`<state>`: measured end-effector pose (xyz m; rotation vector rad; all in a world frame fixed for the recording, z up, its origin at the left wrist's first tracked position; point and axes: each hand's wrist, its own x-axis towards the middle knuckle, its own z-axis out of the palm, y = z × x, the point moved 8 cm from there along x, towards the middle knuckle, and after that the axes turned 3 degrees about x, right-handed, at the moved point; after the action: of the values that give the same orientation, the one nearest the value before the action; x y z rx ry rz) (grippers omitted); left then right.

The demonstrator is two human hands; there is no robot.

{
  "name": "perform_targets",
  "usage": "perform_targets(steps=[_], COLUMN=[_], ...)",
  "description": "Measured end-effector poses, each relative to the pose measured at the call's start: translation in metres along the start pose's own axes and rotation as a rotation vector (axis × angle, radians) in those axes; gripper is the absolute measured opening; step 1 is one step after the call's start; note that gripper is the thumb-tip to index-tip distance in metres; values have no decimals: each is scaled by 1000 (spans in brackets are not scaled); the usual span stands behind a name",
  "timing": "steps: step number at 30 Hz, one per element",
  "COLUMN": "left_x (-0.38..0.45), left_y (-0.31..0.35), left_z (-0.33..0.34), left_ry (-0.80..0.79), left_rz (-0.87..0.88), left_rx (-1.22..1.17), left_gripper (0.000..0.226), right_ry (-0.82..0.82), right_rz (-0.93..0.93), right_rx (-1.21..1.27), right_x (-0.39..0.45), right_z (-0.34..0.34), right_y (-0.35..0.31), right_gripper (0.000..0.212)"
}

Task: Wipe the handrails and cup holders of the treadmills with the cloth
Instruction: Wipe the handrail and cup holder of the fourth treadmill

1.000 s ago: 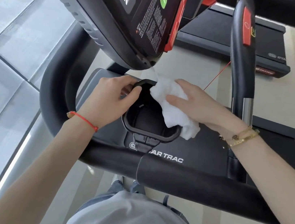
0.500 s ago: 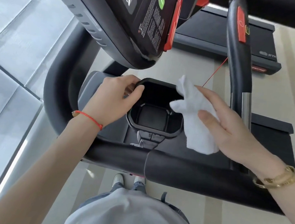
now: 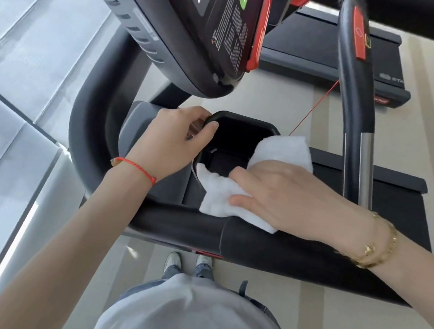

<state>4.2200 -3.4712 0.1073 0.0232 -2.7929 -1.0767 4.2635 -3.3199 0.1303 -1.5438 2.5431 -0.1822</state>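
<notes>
Ok, 1 white cloth [image 3: 236, 195], 1 cup holder [image 3: 239, 139], 2 hands in view. Cloth lies draped over the cup holder's right + near rim, near end touching the black front handrail [image 3: 179, 223]. Right hand [image 3: 297, 200] lies flat on top of the cloth, fingers straight, pressing it onto the rim; grip is wide, nothing pinched. Left hand [image 3: 174, 141] holds the holder's left rim: thumb curled over the inner edge, fingers wrapped outside, so grip is closed on the rim. Holder is black, roughly square w/ rounded corners, sits in the gray tray [image 3: 138, 122] between the handrails. 2 rails seen: the curved front one nearest the person, plus 1 upright bar [image 3: 355, 105] on the right w/ red pad and chrome section. Console [image 3: 202, 23] hangs over the far left. 1 red safety cord [image 3: 315, 108] runs down toward the cloth's far corner. 2nd treadmill deck [image 3: 324, 48] far right. Left wrist: 1 red string bracelet [image 3: 137, 167]. Right wrist: gold bracelets [image 3: 377, 248], count unclear. 2 shoes [image 3: 188, 262] on the floor below.
</notes>
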Motion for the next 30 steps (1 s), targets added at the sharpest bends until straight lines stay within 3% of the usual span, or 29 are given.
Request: perform_targets(steps=[7,17,24,27,30], left_x=[1,1,-3,-4,-4], left_y=[-2,1,5,5,2], left_z=[2,3,0,-3,-3], left_ry=[-6,10,17,38,22], left_rz=[-12,-9,-32,-45,-54], left_rx=[-14,9,-1,-14,-35], left_gripper=[20,20,20,36,40], right_ry=[113,91,31,20,40], right_rz=[-169,13,150,188,130], right_rx=[-136,-31,68,214,146], right_x=[-18,-6,17,33,30], right_z=[-2,3,13,15,10], right_y=[19,2,-2,-4,-1], right_gripper=[38,53,37,36,42])
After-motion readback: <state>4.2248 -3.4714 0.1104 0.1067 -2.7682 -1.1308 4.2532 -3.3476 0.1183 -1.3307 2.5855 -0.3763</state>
